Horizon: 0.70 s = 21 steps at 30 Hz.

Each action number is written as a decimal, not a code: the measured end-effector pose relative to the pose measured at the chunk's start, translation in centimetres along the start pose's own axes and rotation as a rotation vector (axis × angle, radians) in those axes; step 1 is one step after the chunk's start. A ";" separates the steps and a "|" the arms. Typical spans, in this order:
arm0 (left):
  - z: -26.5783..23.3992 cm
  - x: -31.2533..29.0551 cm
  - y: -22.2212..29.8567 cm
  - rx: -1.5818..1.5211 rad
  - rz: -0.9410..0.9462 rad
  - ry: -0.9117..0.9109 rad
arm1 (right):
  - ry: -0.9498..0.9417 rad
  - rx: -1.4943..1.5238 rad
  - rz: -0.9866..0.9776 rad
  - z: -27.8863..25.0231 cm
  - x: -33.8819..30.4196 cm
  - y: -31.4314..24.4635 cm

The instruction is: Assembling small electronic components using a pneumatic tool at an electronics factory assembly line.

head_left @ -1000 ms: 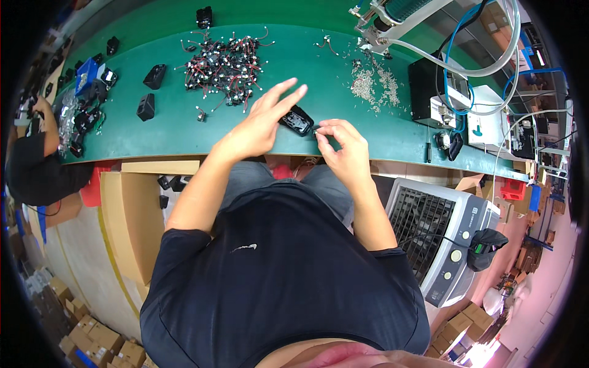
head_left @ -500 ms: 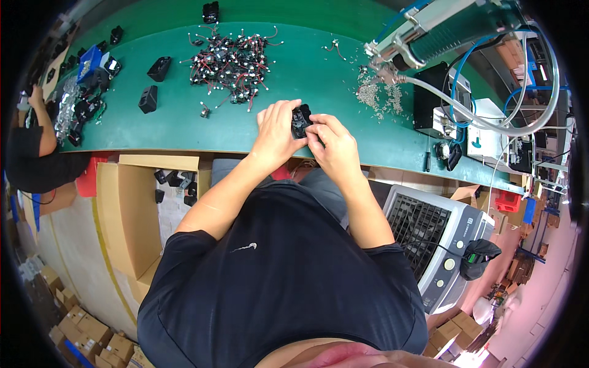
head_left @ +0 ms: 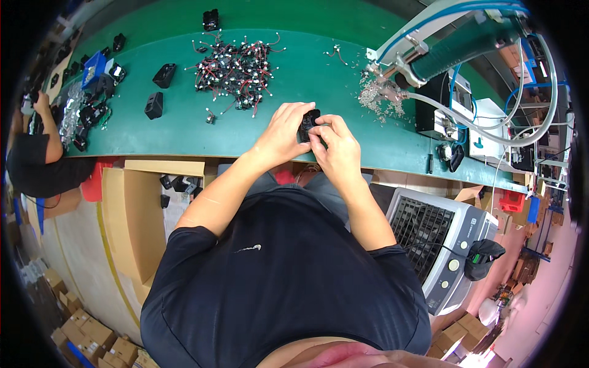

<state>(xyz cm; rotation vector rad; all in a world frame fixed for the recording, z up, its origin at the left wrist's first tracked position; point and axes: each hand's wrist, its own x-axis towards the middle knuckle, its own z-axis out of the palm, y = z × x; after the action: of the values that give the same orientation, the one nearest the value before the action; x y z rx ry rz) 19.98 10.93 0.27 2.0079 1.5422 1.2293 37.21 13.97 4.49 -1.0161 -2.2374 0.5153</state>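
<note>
A black plastic housing is held between my two hands over the near edge of the green table. My left hand grips it from the left, with the thumb low and the fingers along its far end. On its right side, the thumb and fingertips of my right hand are pinched together at its open face. Whether a small part sits between those fingertips is too small to tell. Beyond my hands lies a heap of small black parts with red and black wires. Two black housings, one of them upright, stand left of the heap.
A pile of small screws lies at the right, under a pneumatic arm with a clear hose. Below the table are an open carton and an air cooler. Another person works at the far left.
The view has shifted slightly, so the table sits a little lower and to the right. My hands still hold the black housing, and the right fingertips have moved slightly on it.
</note>
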 end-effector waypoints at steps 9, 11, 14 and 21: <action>0.1 -0.2 -0.3 0.017 0.030 -0.011 | -0.041 -0.095 0.064 -0.1 0.3 -0.4; 0.2 -0.2 -0.8 -0.012 0.013 0.003 | -0.085 -0.068 0.067 -0.4 0.5 -0.5; 0.1 -0.1 -0.8 -0.002 -0.035 0.016 | -0.088 0.024 0.055 -2.4 1.5 -0.6; -0.9 0.6 0.1 -0.006 -0.009 0.009 | 0.729 0.281 -0.260 -13.5 14.0 -2.6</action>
<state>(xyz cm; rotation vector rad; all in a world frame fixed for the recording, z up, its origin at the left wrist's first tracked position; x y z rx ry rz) 19.36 11.17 1.12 1.9924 1.5488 1.2395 37.77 24.36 21.07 -0.6161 -1.5564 0.2691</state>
